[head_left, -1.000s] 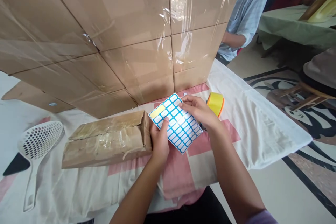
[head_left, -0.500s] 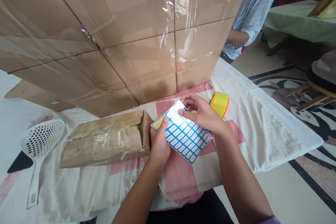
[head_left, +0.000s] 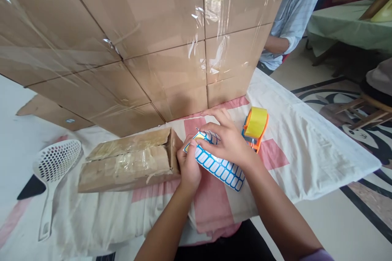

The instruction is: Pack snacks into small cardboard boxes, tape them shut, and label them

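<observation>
A sheet of blue-bordered white sticker labels (head_left: 222,168) is between my hands above the table, its surface bent. My left hand (head_left: 189,165) pinches the sheet's left corner by a yellow patch, thumb on top. Over the upper part lies my right hand (head_left: 226,136), its thumb and fingers closed about the sheet's edge and the forefinger stretched forward. Just left of my left hand is a long taped cardboard box (head_left: 128,163). To the right of my right hand stands a yellow tape roll in an orange and blue dispenser (head_left: 256,124).
Large taped cardboard boxes (head_left: 165,65) form a wall behind my hands. At the left lies a white slotted skimmer (head_left: 56,163) over a dark flat piece (head_left: 30,188). A pink and white cloth (head_left: 214,208) covers the table. A person in a light shirt (head_left: 300,16) is beyond the boxes.
The label sheet has gone from flat to bent over. My right hand has shifted slightly left and down over it, nearer my left thumb. The view has moved a little.
</observation>
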Demonstrator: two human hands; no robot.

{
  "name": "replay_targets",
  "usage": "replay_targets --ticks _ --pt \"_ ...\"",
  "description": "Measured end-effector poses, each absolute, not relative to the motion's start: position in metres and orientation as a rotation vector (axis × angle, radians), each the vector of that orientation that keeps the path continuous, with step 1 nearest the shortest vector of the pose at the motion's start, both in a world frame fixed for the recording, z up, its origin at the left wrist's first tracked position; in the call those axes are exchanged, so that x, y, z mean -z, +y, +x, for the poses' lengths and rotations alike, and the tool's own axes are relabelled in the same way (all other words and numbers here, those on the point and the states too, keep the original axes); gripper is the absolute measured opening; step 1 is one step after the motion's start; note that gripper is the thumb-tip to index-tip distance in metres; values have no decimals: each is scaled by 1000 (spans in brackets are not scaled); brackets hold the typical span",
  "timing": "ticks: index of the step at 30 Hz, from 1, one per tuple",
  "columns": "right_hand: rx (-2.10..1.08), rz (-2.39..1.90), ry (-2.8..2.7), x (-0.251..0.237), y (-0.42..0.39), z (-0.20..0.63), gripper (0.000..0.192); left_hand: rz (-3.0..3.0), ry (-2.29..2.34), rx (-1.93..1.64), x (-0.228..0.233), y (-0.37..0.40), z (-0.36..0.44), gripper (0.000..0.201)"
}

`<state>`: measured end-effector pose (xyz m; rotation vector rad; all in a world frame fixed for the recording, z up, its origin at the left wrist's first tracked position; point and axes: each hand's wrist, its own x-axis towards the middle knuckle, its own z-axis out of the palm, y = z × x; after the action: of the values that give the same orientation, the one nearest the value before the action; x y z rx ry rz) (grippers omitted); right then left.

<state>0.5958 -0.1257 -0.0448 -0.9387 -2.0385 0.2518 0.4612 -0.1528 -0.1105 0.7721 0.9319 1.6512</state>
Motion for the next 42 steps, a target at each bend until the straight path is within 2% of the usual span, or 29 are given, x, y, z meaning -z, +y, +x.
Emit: replay_targets --ticks 3,15,23,37,42 --pt "-209 -922 -2040 46 -127 592 10 821 942 -1669 110 -154 462 31" --pt "-177 -990 -1924 51 -123 588 16 683 1072 -1641 109 -153 465 34" --pt "-684 -995 -1643 54 -113 588 22 562 1147 -1644 113 -150 467 33" --pt "-1020 -1024 -1344 67 -98 594 33 612 1228 -1638 119 -143 465 34" --pt "-1041 -991 -1159 67 -94 597 36 876 1252 -1615 123 -136 463 29"
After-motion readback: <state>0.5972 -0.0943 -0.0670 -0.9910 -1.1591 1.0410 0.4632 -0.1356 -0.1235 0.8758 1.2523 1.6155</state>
